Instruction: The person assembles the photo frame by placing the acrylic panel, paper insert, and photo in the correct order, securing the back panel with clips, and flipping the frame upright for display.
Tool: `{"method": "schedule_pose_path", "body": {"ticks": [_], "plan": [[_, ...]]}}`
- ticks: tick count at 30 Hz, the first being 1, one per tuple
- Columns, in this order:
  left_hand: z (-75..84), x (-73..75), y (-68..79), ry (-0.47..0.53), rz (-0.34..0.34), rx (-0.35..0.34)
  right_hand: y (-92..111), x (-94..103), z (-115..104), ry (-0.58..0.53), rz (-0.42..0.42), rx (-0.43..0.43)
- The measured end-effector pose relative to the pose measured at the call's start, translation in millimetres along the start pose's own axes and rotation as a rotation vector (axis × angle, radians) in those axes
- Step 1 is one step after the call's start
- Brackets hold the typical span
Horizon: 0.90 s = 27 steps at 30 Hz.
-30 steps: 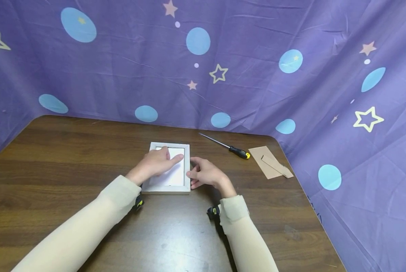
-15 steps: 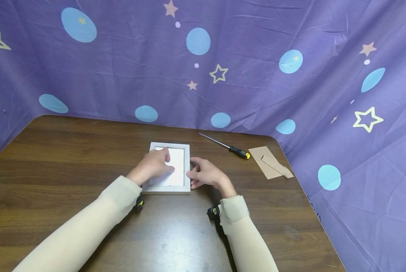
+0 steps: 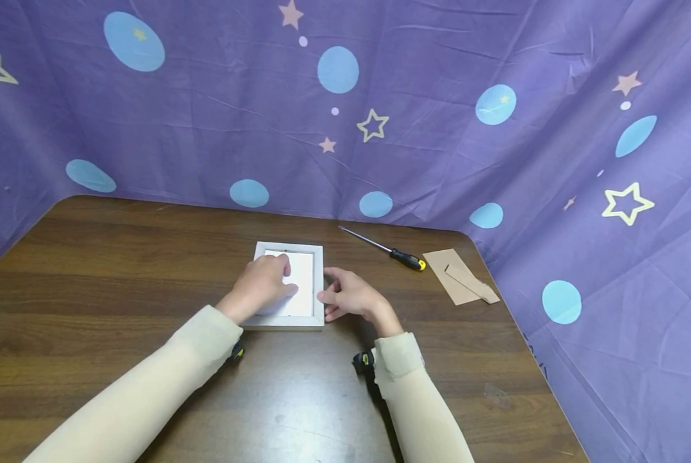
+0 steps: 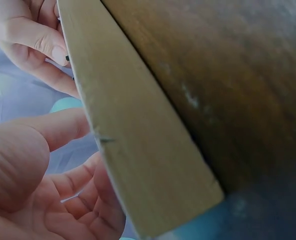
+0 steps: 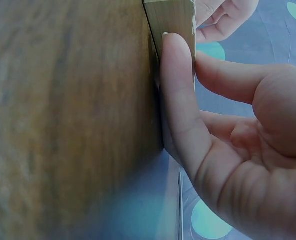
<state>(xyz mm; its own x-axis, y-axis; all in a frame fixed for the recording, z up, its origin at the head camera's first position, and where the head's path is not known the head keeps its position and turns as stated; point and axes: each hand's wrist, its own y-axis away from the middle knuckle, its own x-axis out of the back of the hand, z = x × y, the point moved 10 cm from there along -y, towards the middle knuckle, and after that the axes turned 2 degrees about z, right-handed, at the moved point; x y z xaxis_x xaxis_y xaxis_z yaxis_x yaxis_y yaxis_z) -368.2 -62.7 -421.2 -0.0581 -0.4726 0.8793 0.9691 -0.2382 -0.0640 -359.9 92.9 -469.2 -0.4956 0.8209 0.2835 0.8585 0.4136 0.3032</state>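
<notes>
A white picture frame (image 3: pixel 318 283) lies flat on the table, a white sheet (image 3: pixel 302 273) set inside its border. Over the left part of the sheet is my left hand (image 3: pixel 260 286), its thumb stretched across the white surface and its index finger bent. In the left wrist view, the frame's bare wooden side (image 4: pixel 132 125) stands close beside those fingers. My right hand (image 3: pixel 354 297) holds the frame at its right side. One finger (image 5: pixel 180 95) lies along the wooden side there, with the thumb (image 5: pixel 228 80) at the upper edge.
Behind and right of the frame lies a screwdriver (image 3: pixel 406 259) with a black and yellow handle. Farther right, a brown backing board (image 3: pixel 455 283) with a narrow stand strip rests near the table's right edge. A purple patterned cloth (image 3: pixel 426 161) hangs behind the table (image 3: pixel 148 257).
My left thumb has drawn back from the right part of the sheet toward the middle, and the left hand has shifted slightly nearer. The right hand and frame stay in place.
</notes>
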Motion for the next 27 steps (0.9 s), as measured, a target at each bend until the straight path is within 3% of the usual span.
{"method": "schedule_pose_path", "body": {"ticks": [5,11,20,27], "plan": [[2.0,1.4,1.4,-0.016,0.003,-0.009,0.7,0.3,0.9,-0.008,0.001,-0.001],[-4.8,14.8,2.8,0.066,0.015,0.008,-0.9,0.2,1.9,-0.014,0.001,0.0],[-32.1,43.2,11.3,0.142,0.077,0.003,-1.5,0.3,0.5,0.002,0.001,0.003],[-55.6,43.0,18.3,0.175,0.085,0.038,-0.6,0.8,1.5,-0.004,0.002,0.007]]}}
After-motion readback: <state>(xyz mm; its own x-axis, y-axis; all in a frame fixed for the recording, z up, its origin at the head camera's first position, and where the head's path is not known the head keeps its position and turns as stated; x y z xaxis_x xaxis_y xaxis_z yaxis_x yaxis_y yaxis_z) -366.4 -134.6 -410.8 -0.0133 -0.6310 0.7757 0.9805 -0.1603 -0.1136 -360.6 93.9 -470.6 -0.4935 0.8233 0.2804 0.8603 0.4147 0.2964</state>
